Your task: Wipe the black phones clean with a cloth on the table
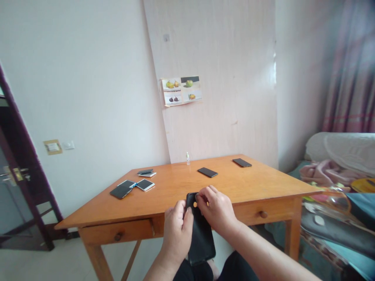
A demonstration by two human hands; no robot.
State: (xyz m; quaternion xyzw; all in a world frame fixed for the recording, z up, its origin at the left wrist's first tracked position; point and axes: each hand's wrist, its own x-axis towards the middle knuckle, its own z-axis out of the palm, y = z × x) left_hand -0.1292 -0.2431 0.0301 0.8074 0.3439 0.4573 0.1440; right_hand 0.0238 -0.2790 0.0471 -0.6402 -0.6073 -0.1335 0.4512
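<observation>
A black phone case (202, 238) is held over my lap at the table's front edge, its hollow inner side facing me. Orange tabletop shows through the camera hole near its top. My left hand (178, 228) is closed around the case's upper left edge, thumb on the inside. At the top right corner, my right hand (217, 207) pinches the rim beside the camera hole; its fingertips are partly hidden. Beyond my hands, a dark phone (208, 172) lies flat on the wooden table (172, 187), and another dark phone (241, 162) rests at the back right.
On the table's left side are a black flat case (122, 189), a white-edged device (145, 184) and a small stack of devices (147, 172). A little clear bottle (188, 159) stands by the back wall. A bed with piled items (331, 218) is to the right.
</observation>
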